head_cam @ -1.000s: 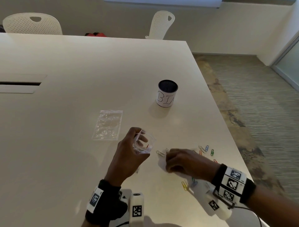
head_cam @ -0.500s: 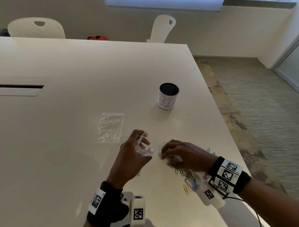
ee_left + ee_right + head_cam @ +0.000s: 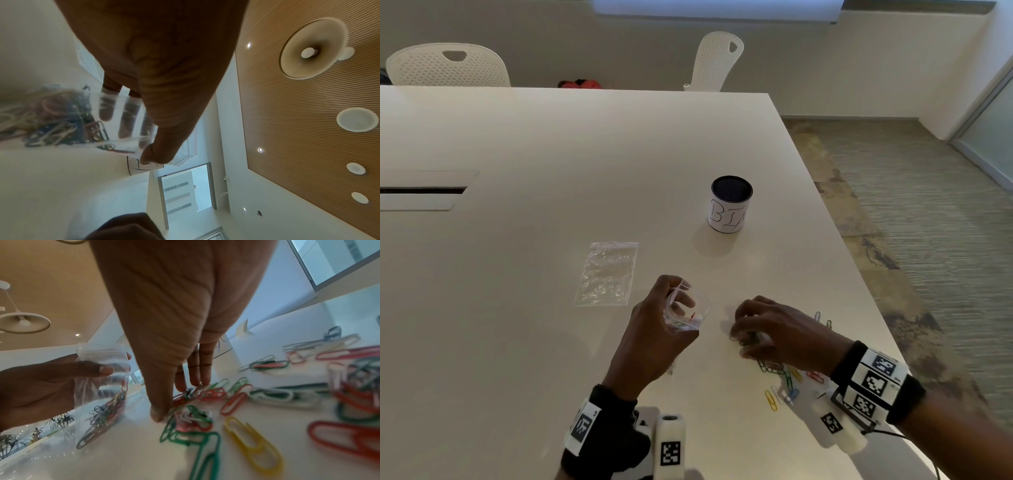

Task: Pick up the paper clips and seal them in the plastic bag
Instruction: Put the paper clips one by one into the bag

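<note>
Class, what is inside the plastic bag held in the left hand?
Coloured paper clips lie heaped at the bottom of the plastic bag; the left hand covers part of it, so no count.

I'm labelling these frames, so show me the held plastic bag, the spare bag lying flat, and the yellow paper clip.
held plastic bag (image 3: 100, 386), right wrist view, on its clear front wall.
spare bag (image 3: 607, 274), head view, on its crinkled middle.
yellow paper clip (image 3: 254, 445), right wrist view, on its inner loop.
</note>
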Demonstrator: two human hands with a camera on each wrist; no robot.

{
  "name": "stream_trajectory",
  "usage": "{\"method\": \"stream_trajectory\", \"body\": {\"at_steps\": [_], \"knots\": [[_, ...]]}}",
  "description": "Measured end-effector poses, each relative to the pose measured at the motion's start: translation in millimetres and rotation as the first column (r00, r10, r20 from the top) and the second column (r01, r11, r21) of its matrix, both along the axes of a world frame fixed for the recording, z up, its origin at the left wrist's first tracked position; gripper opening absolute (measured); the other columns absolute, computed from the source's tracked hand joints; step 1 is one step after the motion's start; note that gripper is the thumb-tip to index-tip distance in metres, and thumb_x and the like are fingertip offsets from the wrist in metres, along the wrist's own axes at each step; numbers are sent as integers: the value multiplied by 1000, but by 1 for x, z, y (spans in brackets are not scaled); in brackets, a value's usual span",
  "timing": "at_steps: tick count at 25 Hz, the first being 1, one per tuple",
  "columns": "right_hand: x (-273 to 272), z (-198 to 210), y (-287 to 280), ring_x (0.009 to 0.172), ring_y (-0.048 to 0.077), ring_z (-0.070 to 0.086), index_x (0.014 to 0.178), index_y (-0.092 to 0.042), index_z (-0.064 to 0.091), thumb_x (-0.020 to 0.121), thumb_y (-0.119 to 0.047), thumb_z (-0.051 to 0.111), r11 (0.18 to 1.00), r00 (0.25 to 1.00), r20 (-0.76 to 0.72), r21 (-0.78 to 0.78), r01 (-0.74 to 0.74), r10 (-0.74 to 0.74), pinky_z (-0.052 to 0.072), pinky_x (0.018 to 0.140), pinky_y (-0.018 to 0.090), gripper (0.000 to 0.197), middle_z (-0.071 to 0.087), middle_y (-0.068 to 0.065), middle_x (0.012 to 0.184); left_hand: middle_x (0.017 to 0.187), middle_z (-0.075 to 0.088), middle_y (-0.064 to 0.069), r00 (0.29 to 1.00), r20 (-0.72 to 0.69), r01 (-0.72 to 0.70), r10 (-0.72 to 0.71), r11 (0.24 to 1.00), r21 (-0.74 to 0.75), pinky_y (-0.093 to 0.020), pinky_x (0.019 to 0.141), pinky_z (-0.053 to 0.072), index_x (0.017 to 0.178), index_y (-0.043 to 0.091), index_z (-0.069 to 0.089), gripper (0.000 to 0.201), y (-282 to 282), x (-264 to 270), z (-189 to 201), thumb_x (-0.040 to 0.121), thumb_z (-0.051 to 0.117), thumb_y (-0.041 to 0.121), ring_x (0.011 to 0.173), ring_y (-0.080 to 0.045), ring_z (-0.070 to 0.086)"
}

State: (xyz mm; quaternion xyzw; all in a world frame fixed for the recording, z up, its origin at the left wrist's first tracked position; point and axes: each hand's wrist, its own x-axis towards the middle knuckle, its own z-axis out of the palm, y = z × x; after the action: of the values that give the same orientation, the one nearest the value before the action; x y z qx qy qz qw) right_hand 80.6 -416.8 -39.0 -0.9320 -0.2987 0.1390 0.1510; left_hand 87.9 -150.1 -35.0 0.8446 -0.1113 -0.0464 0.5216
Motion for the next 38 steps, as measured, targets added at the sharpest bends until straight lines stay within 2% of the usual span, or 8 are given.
{"method": "stream_trajectory", "body": {"at_steps": [8,14,19,22,26,31,33,38], "knots": [[-14,6,-6,125,5,43,144,-43,47,94,-46,66,984,1000,-6,-179,-1,0,51,91,21,54,41,-10,147,100,69,13,1000,8,3,-4,1000,14,-29,75,62,119,31,54,52,1,0,1,79,84,15,93,-10,68],[-26,7,7,114,8,53,131,-30,61,99,-21,64,991,998,27,-117,61,-58,53,98,26,34,56,-5,133,99,69,12,1000,10,-6,5,1000,22,-26,74,60,117,32,54,51,-2,0,0,80,84,17,91,-11,68],[-19,7,18,97,11,63,121,-20,64,98,-19,66,979,986,86,-139,152,-141,53,85,19,23,64,-1,116,100,70,11,1000,15,-2,2,1000,26,-24,74,60,118,32,54,52,-3,-2,0,79,84,16,92,-12,69],[-5,8,11,83,12,70,99,-15,74,96,-10,67,963,962,31,-16,270,-270,61,77,28,9,71,1,100,101,69,11,1000,16,9,-9,1000,20,-27,74,61,119,32,54,53,-3,-4,1,79,84,15,94,-13,68],[5,16,2,78,6,74,90,-17,81,85,-7,81,809,852,-210,270,523,-480,59,77,17,11,79,-2,87,102,69,11,999,37,30,-30,999,18,-23,74,60,120,30,54,52,-3,-6,1,79,84,16,95,-13,67],[-3,61,27,86,27,78,93,-8,79,83,-6,83,453,774,-488,629,632,-403,62,86,28,11,80,10,86,103,69,10,999,32,41,-41,999,13,-25,74,61,120,29,54,50,-5,-5,1,81,83,19,96,-13,68],[-4,72,45,85,21,78,94,-10,79,83,-7,83,464,815,-427,673,576,-392,63,86,28,12,81,7,87,104,68,11,998,37,45,-46,999,20,-25,74,62,120,30,53,50,-7,-4,1,82,83,18,96,-12,67],[0,62,84,79,6,75,96,-16,81,87,-9,80,740,913,-72,563,369,-401,62,79,22,11,78,-3,92,100,70,11,998,28,49,-50,998,34,-21,73,61,121,30,53,52,-10,-4,0,81,84,14,92,-6,70]]}}
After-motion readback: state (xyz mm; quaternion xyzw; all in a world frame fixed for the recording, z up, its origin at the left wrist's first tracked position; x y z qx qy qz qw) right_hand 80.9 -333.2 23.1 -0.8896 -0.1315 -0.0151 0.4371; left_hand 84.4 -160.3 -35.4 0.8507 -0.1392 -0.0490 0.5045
